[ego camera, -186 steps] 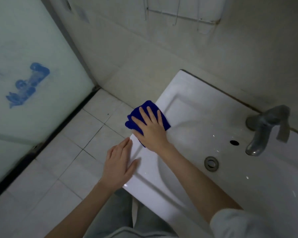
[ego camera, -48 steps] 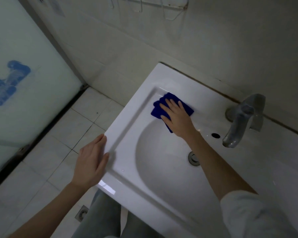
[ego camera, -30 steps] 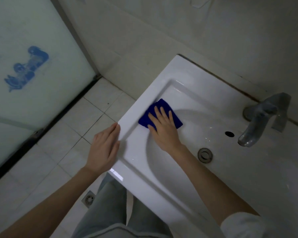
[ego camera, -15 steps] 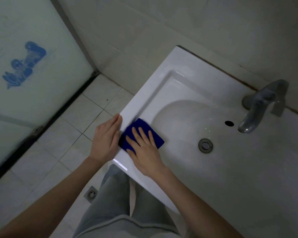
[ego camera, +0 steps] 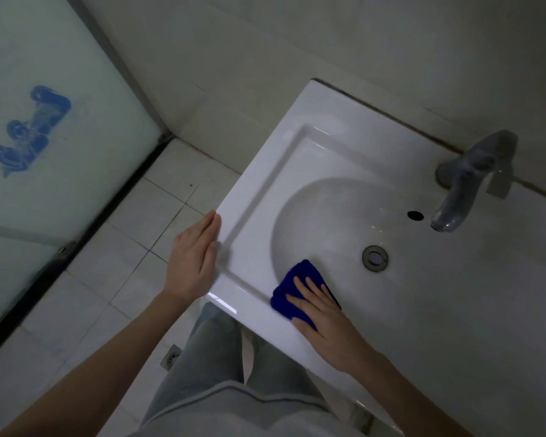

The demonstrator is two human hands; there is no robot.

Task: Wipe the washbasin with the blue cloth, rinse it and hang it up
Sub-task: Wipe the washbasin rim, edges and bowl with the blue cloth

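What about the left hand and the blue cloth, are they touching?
Apart. The head view shows the left hand on the washbasin, with bare rim between it and the blue cloth under the right hand.

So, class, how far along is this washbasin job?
Done: the blue cloth has wiped the left rim and back corner. In hand: the right hand presses it on the near side of the washbasin, left hand resting on its edge. Left: rinsing at the tap, hanging up.
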